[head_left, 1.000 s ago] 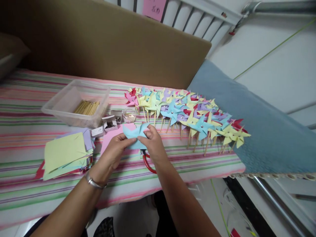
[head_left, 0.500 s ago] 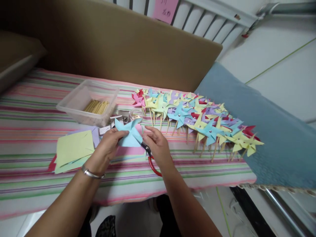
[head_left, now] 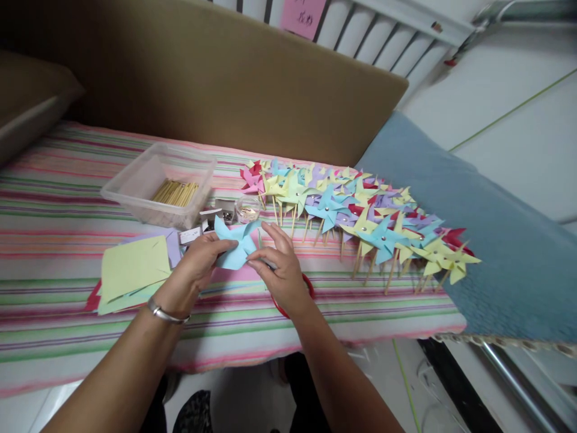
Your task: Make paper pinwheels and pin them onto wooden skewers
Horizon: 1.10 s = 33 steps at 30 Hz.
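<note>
Blue paper (head_left: pixel 233 260), one piece, held between both hands above the near-middle of the striped cloth (head_left: pixel 356 319); slit into pointed blades, two standing up at its far side; no pin or stick seen on it; left hand (head_left: pixel 202 260), closed, pinching it between thumb and fingers; right hand (head_left: pixel 283 276), thumb and a fingertip pinching its lower right corner, other fingers lifted. Done: a crowded bank of pinwheels (head_left: pixel 328 208), many colours, on sticks, upright at the right. Left, by judgement: this piece's blades to gather and fix, then a stick; also a stack of paper sheets (head_left: pixel 134 267) beside the left forearm, and sticks (head_left: pixel 175 193) in a clear tub (head_left: pixel 130 197); small boxes (head_left: pixel 190 235) and a round container (head_left: pixel 247 208) just beyond the hands. Edges: red scissors handles (head_left: pixel 311 286) partly under the right hand; brown panel (head_left: pixel 234 84) closing the far side; cloth strip showing along the front edge, where elbow room seems best; rightward reach judged tight, pinwheels near.
</note>
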Motion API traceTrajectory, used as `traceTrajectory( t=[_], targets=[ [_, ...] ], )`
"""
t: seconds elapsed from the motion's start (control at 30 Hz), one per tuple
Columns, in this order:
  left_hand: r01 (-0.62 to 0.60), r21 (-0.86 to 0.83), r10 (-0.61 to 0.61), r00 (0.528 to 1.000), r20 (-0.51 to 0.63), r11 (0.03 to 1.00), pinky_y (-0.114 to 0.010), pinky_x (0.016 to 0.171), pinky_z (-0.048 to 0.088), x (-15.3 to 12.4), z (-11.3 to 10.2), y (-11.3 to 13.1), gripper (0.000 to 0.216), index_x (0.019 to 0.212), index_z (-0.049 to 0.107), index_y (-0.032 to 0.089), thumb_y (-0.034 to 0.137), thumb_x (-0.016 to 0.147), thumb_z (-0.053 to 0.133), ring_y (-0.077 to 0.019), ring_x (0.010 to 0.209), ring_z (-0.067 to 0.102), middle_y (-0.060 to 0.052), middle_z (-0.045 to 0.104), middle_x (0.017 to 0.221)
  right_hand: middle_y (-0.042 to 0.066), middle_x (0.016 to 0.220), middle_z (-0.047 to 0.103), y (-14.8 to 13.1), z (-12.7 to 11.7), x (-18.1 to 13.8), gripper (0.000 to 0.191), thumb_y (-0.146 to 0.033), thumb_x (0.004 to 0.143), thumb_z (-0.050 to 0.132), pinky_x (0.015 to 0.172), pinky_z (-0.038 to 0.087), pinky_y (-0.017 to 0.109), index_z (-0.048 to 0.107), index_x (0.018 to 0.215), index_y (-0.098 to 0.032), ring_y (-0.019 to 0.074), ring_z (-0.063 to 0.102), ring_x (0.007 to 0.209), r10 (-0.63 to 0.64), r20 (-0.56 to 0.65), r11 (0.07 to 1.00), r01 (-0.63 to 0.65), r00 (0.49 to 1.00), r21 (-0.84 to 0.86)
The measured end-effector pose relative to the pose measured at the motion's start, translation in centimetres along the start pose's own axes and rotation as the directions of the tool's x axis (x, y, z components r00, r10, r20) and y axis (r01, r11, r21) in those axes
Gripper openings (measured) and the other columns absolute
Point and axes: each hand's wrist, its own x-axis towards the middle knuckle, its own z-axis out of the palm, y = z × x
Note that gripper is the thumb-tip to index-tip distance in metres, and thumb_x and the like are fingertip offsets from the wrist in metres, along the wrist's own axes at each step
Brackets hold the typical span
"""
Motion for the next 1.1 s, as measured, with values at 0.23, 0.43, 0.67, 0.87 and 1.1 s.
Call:
traceTrajectory(
  t=[0.23,0.43,0.67,0.87,1.1],
  targets=[
    [-0.007,0.057,0.006,1.000,0.010,0.998,-0.020,0.045,0.033,0.1,0.2,-1.0,0.014,0.056,0.065,0.015,0.019,0.049,0.077,-0.0074,0.044,0.046,0.003,0.060,0.050,0.005,0.146,0.041,-0.3,0.4,0.1,0.005,-0.024,0.081,0.062,0.111,0.025,0.048,0.067,0.080,-0.023,0.0246,0.027,0.140,0.087,-0.019,0.996,-0.086,0.996,0.019],
    [0.009,0.066,-0.009,1.000,0.003,0.998,-0.020,0.046,0.033,0.3,0.1,-1.4,0.013,0.058,0.068,0.015,0.020,0.050,0.078,-0.0079,0.044,0.046,0.003,0.061,0.051,0.012,0.146,0.041,-0.5,0.5,0.3,0.007,-0.022,0.082,0.059,0.111,0.024,0.048,0.065,0.077,-0.020,0.0244,0.027,0.140,0.106,-0.033,0.993,-0.107,0.994,-0.040],
    [0.006,0.081,-0.006,1.000,-0.004,0.997,-0.021,0.050,0.038,0.1,0.5,-1.6,0.014,0.061,0.072,0.014,0.019,0.050,0.077,-0.0101,0.048,0.052,-0.001,0.067,0.057,0.014,0.143,0.044,-0.2,1.1,0.3,0.007,-0.020,0.079,0.060,0.109,0.026,0.051,0.064,0.074,-0.019,0.0277,0.028,0.139,0.144,-0.070,0.980,-0.152,0.987,-0.128],
    [0.008,0.091,-0.010,1.000,0.019,0.996,-0.021,0.048,0.036,-0.1,0.6,-1.6,0.014,0.061,0.072,0.015,0.020,0.049,0.078,-0.0101,0.047,0.050,-0.002,0.066,0.056,0.010,0.140,0.048,0.0,1.2,0.3,0.008,-0.021,0.078,0.063,0.108,0.027,0.052,0.063,0.070,-0.021,0.0287,0.031,0.137,0.153,-0.087,0.979,-0.163,0.984,-0.122],
    [0.027,0.092,-0.030,0.999,0.035,0.995,-0.021,0.046,0.035,0.0,0.4,-1.7,0.014,0.057,0.071,0.015,0.021,0.048,0.080,-0.0089,0.045,0.048,-0.001,0.064,0.053,0.011,0.137,0.051,-0.1,1.0,0.4,0.008,-0.020,0.077,0.064,0.108,0.027,0.052,0.063,0.068,-0.020,0.0298,0.033,0.135,0.181,-0.092,0.972,-0.193,0.979,-0.132]
  ],
)
